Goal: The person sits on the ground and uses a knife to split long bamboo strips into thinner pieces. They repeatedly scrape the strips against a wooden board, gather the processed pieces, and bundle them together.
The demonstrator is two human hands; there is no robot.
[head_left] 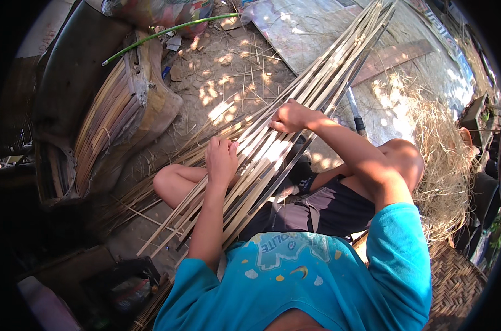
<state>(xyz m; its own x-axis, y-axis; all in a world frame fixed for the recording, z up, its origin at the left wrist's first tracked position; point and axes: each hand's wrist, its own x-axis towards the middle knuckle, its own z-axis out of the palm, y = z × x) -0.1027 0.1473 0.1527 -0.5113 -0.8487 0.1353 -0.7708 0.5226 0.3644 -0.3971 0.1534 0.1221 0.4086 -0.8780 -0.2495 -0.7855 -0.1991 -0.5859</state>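
Observation:
A long bundle of pale bamboo strips (347, 60) lies slantwise across my lap, from lower left to upper right. My right hand (292, 117) is closed on strips near the middle of the bundle, its fingers curled down over them. Farther left and nearer to me, my left hand (221, 160) rests at the bundle's left side with bent fingers; its fingertips touch the strips, and what they grip is partly hidden. Several strip ends fan out below my left forearm. A few darker strips run along the bundle's right edge.
More thin strips (134, 207) lie on the ground at left. A worn padded seat (109, 121) stands beyond them, with a green stalk (170, 34) above it. At right are a tool with a dark handle (360, 126), a flat board (394, 59) and a heap of shavings (441, 165).

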